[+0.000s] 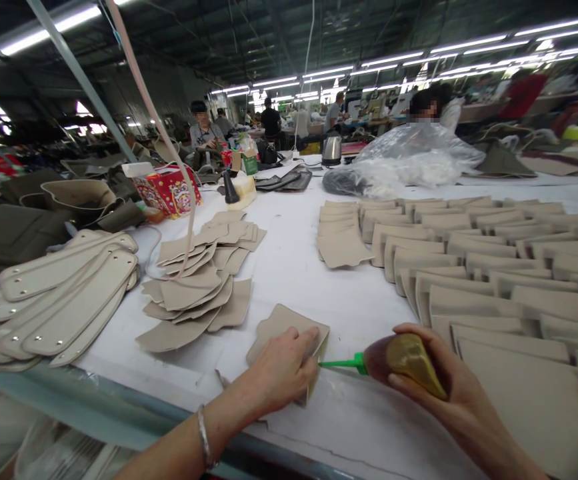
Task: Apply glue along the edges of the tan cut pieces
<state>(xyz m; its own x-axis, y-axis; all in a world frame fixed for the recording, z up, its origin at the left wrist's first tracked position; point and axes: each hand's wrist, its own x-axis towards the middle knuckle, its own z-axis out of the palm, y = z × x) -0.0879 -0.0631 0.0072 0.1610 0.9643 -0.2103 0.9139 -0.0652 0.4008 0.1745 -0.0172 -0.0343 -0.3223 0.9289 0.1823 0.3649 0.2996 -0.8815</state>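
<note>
Near the front of the white table, a beige leather-like piece (281,322) lies under my left hand (289,367). The fingers of that hand are bent and closed on the piece at its right edge; the fingertips are partly hidden. My right hand (433,373) is wrapped round a squeeze bottle (391,360) with a brownish-yellow body and a green nozzle (341,363). The bottle is tilted sideways, its nozzle tip at the right edge of the piece, close to my left fingers. Whether liquid comes out cannot be made out.
Loose beige pieces (193,293) are piled left of my hands. Rows of folded beige pieces (469,280) cover the right side. Riveted long strips (79,300) lie far left. A thin hose (159,127) hangs down over the left pile. Behind stand a red box (169,193) and a kettle (331,150).
</note>
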